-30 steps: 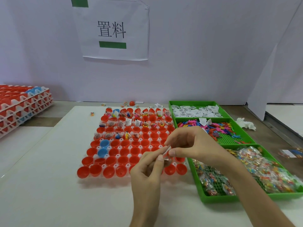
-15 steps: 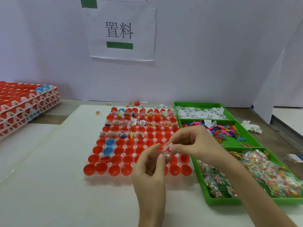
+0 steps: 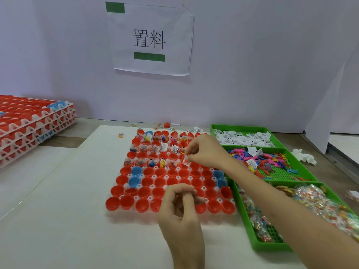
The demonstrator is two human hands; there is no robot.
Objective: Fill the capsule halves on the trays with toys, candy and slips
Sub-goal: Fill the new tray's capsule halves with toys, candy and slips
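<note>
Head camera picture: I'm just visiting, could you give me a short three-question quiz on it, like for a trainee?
1. True or false: the right hand pinches a white slip above the capsule tray.
2. The green tray's far compartment holds: A paper slips, B toys, C candy.
3. Fill in: besides red, some capsule halves are ____.
Key: 1 true; 2 A; 3 blue.

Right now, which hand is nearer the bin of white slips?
Right. The right hand, pinching a slip, hovers just left of the bin; the left hand sits nearer the camera.
</note>
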